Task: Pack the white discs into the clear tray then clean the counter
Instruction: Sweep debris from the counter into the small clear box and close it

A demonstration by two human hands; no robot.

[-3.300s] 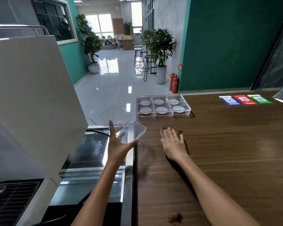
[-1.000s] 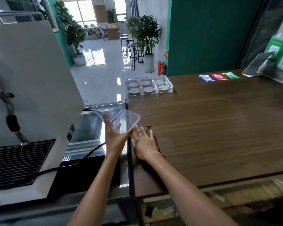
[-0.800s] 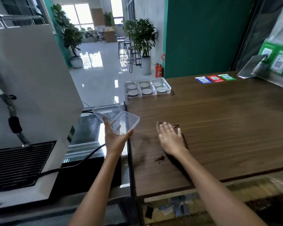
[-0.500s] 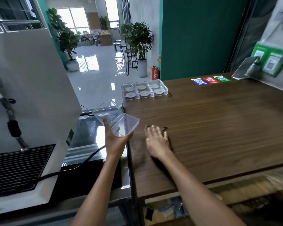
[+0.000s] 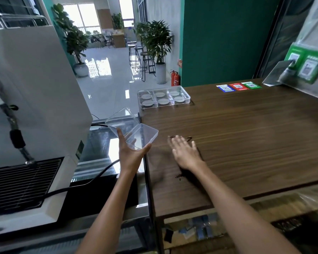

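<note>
Two bare hands are ours here. At far left stands a large white machine [image 5: 31,99] with a black cable [image 5: 92,178] trailing from its base. Beside it, our left hand [image 5: 130,154] cradles an open clear hinged box [image 5: 134,131] from beneath, palm up, fingers spread under it, just off the left edge of the wooden counter [image 5: 246,143]. Farther back on the counter's left corner sits the clear tray [image 5: 163,97], with six white discs [image 5: 161,94], one to each compartment. Our right hand [image 5: 185,153] lies flat on the wood, fingers spread, gripping nothing. Dark crumbs [image 5: 188,138] sit at its fingertips, more specks [image 5: 178,176] near the wrist. Three coloured cards [image 5: 238,87] lie at the far right.
</note>
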